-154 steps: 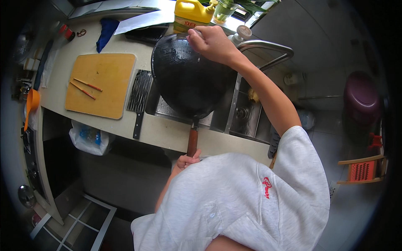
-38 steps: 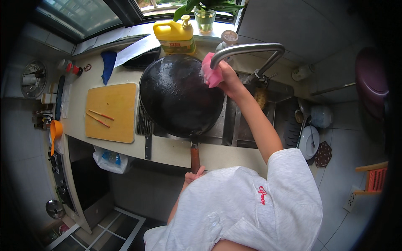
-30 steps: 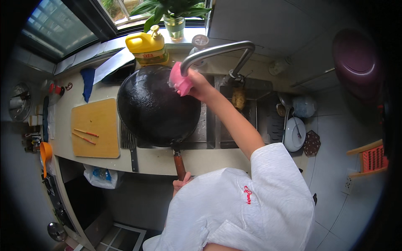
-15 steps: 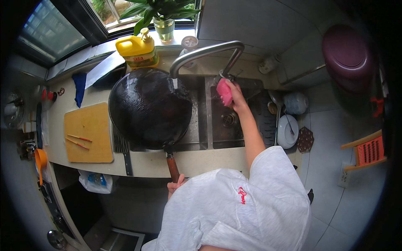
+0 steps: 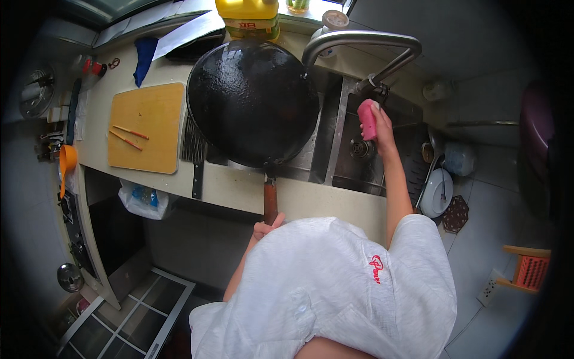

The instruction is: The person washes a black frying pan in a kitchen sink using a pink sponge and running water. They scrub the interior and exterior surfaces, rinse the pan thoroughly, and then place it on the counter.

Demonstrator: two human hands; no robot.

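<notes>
A black wok (image 5: 254, 107) lies over the left part of the sink, its dark surface wet and shiny. My left hand (image 5: 267, 227) is closed around the end of its brown wooden handle (image 5: 271, 200), partly hidden by my shirt. In my right hand (image 5: 384, 127) is a pink sponge (image 5: 367, 119), held above the right sink basin (image 5: 350, 164) just below the faucet base. The curved metal faucet (image 5: 365, 39) reaches left, its spout ending at the wok's right edge. No water stream shows from it.
Left of the wok are a wooden cutting board (image 5: 146, 107) with chopsticks (image 5: 128, 137) and a dark cleaver-like blade (image 5: 194, 146). Behind stands a yellow jug (image 5: 248, 18). A white plate (image 5: 437, 192) stands right of the sink, and an orange ladle (image 5: 67, 161) hangs far left.
The view has shifted, so the counter sits higher and further right. Water that ran from the spout onto the wok no longer shows. My right hand with the sponge has come away from the faucet base.
</notes>
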